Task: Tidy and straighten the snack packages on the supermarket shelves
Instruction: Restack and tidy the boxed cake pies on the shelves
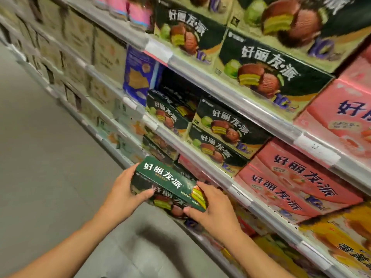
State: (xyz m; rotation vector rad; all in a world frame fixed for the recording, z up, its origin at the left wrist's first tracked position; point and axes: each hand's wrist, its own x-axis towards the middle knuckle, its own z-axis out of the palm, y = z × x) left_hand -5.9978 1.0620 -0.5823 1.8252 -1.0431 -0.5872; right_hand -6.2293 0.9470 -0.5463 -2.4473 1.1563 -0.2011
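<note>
You held a dark green snack box (170, 182) with both hands in front of the lower shelf, its long top face with white lettering turned up toward you. Your left hand (125, 190) gripped the box's left end, fingers wrapped over the top edge and thumb pressed across the front face. Your right hand (213, 206) clamped the right end, fingers curled over the top corner and thumb tucked under the lower front edge. The box sat tilted, its left end farther up and away, its right end nearer you. Just behind it, more dark green boxes (160, 147) lay on the same shelf level. One shelf up, a stack of matching green boxes (220, 133) stood beside stacked pink boxes (297, 177) to their right. A blue package (138, 75) stood at the left of that row. On the top shelf, larger green boxes (267, 71) leaned forward over the metal shelf rail (230, 95), with a white price tag (316, 146) clipped farther right. Yellow packages (345, 239) filled the near right. The grey floor (40, 147) spread to the left.
</note>
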